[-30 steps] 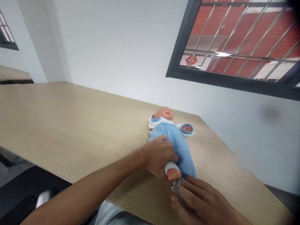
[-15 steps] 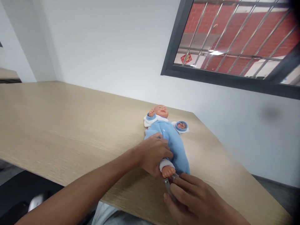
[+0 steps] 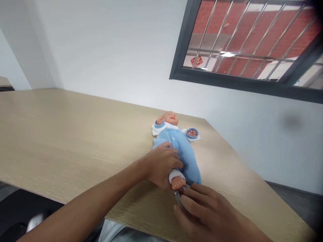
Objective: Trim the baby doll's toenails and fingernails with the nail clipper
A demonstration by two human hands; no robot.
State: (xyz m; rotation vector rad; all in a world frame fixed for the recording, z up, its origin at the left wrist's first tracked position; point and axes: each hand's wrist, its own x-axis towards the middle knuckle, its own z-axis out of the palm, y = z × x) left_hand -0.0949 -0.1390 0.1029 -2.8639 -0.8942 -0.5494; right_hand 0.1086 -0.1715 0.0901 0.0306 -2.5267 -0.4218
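A baby doll (image 3: 185,153) in a light blue outfit with white collar and cuffs lies on its back, head pointing away from me. My left hand (image 3: 163,164) is closed around one of the doll's legs, just above the white ankle cuff. The bare foot (image 3: 178,183) sticks out past my fingers, toes towards me. Between the thumb and fingers of my right hand (image 3: 205,211) is a metal nail clipper (image 3: 178,197), its tip right by the toes. Whether it touches them I cannot tell. My fingers hide part of the clipper.
The doll rests on a light wood table (image 3: 75,134) that meets a white wall (image 3: 113,50) at the back. A dark-framed window (image 3: 227,80) with metal bars is at upper right. Below the table's front edge, a black chair (image 3: 25,208) shows at lower left.
The whole view has shifted slightly, so the doll and both hands appear a little further left and higher. Both grips look the same as before.
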